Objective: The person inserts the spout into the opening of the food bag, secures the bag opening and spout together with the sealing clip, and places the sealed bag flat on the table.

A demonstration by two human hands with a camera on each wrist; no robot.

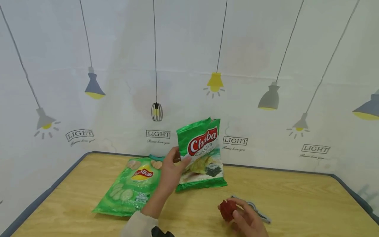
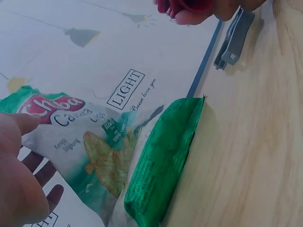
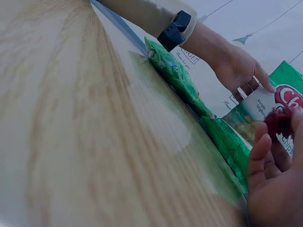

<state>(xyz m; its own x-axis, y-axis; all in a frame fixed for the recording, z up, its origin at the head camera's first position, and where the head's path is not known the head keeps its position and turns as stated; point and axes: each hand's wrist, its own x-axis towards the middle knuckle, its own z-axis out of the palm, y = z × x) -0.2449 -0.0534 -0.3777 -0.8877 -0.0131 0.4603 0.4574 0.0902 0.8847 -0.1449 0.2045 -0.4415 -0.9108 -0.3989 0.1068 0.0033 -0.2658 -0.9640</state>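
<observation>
A green and white bag of cassava chips (image 1: 204, 158) stands nearly upright on the table, its top edge notched. My left hand (image 1: 173, 168) holds its left side, thumb in front and fingers behind. In the left wrist view the bag's green bottom end (image 2: 163, 165) meets the wood. My right hand (image 1: 248, 219) pinches a dark red, lumpy thing with petal-like folds (image 1: 228, 210) between thumb and fingers, right of the bag; its kind is unclear. Just beyond that hand lies a long grey clip-like thing (image 1: 260, 214), partly hidden by the fingers in the head view.
A green potato chip bag (image 1: 124, 194) lies flat at the left, partly behind my left forearm. Behind it a teal thing (image 1: 156, 158) shows at the table's back edge. The wooden table (image 1: 305, 204) ends at a pale wall printed with hanging lamps (image 1: 215, 80).
</observation>
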